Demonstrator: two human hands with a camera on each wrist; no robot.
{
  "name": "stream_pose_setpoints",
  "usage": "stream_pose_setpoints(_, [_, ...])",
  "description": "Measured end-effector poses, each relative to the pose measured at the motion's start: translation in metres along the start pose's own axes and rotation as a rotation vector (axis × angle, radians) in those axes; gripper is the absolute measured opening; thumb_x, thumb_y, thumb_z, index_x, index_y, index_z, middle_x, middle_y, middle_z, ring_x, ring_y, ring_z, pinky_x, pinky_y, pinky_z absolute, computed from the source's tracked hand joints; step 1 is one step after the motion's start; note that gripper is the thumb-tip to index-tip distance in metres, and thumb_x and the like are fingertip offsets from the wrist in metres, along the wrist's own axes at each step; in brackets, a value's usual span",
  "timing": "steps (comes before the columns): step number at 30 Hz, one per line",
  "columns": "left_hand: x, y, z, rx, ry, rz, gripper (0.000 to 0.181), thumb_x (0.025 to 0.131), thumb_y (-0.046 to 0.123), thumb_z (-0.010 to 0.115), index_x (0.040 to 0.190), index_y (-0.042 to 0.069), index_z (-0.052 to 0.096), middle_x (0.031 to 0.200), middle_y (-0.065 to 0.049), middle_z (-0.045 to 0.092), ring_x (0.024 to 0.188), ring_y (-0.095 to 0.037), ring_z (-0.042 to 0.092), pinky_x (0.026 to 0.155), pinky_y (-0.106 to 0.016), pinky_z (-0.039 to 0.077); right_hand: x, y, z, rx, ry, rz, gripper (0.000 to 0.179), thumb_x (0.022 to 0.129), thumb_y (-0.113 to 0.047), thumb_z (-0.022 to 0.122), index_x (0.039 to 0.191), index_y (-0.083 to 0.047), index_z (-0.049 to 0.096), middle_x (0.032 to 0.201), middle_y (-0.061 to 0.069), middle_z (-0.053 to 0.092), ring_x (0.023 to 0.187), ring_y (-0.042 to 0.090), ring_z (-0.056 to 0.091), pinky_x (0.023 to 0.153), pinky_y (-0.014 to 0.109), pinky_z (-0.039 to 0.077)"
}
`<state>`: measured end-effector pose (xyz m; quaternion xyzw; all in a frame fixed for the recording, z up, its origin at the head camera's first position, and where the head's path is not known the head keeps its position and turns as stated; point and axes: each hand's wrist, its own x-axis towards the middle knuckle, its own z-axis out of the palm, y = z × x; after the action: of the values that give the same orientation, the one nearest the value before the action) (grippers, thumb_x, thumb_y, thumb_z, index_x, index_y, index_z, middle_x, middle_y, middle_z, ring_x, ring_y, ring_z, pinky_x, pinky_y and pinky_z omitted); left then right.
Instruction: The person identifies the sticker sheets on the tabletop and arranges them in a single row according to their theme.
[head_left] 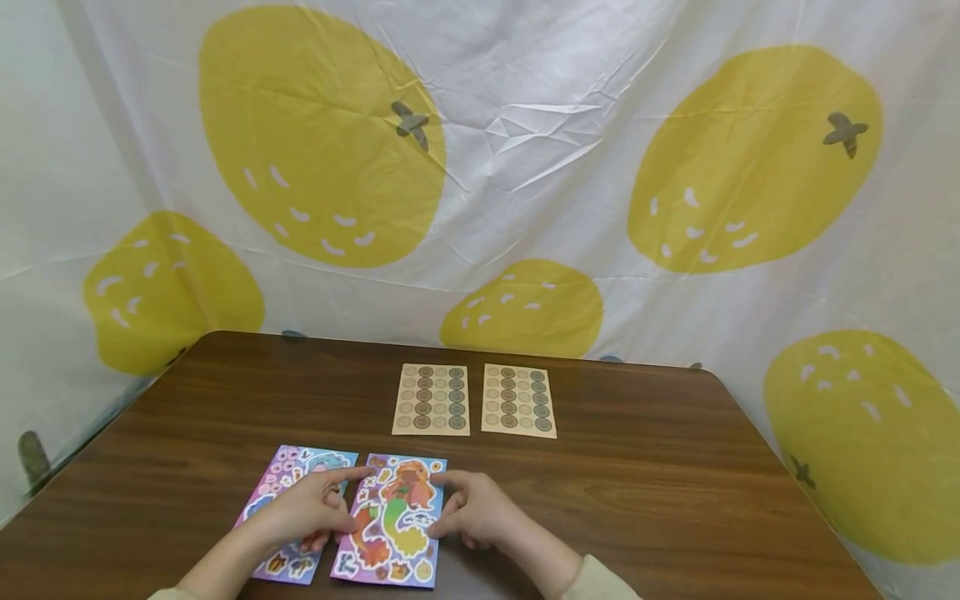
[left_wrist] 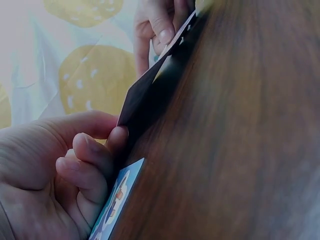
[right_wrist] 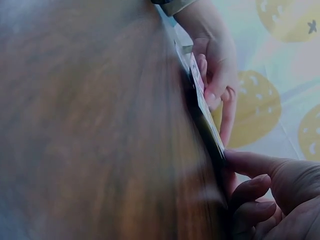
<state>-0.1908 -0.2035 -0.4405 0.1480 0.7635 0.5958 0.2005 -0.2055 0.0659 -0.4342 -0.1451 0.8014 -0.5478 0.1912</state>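
Observation:
A mermaid sticker sheet [head_left: 405, 521] in pink, purple and blue lies between both hands at the front of the table. My left hand [head_left: 311, 507] pinches its left edge with thumb and fingers. From the other side, my right hand [head_left: 476, 510] pinches the right edge. In the left wrist view the dark underside of the mermaid sheet [left_wrist: 142, 95] shows, tilted up off the wood with a shadow below. Beneath my left hand lies a second colourful sticker sheet [head_left: 292, 567], its middle covered by that hand and wrist.
Two beige sheets [head_left: 431, 400] with rows of round stickers lie side by side farther back; the other beige sheet [head_left: 519, 402] is on the right. The brown wooden table [head_left: 660, 483] reaches to a white curtain [head_left: 540, 167] with large yellow fruit prints.

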Motion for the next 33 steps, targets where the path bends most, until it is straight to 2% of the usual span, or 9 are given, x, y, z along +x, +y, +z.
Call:
stream_pose_setpoints(6, [0.0002,0.0001,0.0009,0.009,0.011,-0.001,0.08,0.076,0.001,0.072,0.145,-0.006,0.032,0.054,-0.007,0.056,0.034,-0.005,0.043,0.034,-0.017,0.033,0.0012,-0.0007,-0.0009,-0.002,-0.005,-0.002,0.066,0.067,0.002,0.08,0.128,-0.003,0.057,0.062,0.004,0.063,0.032,0.005,0.037,0.031,0.018,0.027])
stream_pose_setpoints(14, [0.0016,-0.0021,0.0013,0.004,0.012,-0.003,0.08,0.076,-0.001,0.071,0.145,-0.006,0.031,0.053,-0.008,0.056,0.033,-0.005,0.043,0.034,-0.018,0.033,0.0013,-0.0018,0.0022,-0.15,0.065,0.003,0.066,0.065,-0.002,0.084,0.126,-0.008,0.06,0.046,0.0,0.051,0.031,0.007,0.038,0.03,0.02,0.031])
stream_pose_setpoints(18, [0.0017,-0.0023,0.0022,0.01,0.037,0.004,0.079,0.076,0.0,0.072,0.145,-0.005,0.033,0.054,-0.008,0.057,0.034,-0.006,0.043,0.035,-0.019,0.034,0.0013,-0.0024,0.0023,-0.142,0.061,0.007,0.066,0.066,-0.002,0.084,0.127,-0.007,0.06,0.046,0.001,0.051,0.031,0.007,0.037,0.03,0.019,0.031])
stream_pose_setpoints(24, [0.0002,-0.0011,0.0041,0.015,0.082,-0.024,0.08,0.077,0.005,0.074,0.144,-0.008,0.032,0.056,-0.008,0.058,0.035,-0.004,0.043,0.036,-0.017,0.035,0.0016,-0.0017,0.002,-0.147,0.046,-0.009,0.066,0.066,-0.002,0.083,0.128,-0.006,0.059,0.045,0.0,0.05,0.031,0.007,0.038,0.029,0.02,0.032])
stream_pose_setpoints(33, [-0.0003,0.0002,0.0049,0.026,0.102,-0.034,0.085,0.077,0.01,0.076,0.144,-0.011,0.028,0.058,-0.008,0.06,0.035,-0.004,0.043,0.035,-0.017,0.035,0.0013,0.0015,0.0009,-0.107,0.036,-0.023,0.065,0.068,-0.003,0.083,0.128,-0.005,0.059,0.047,0.001,0.051,0.03,0.007,0.038,0.029,0.02,0.033])
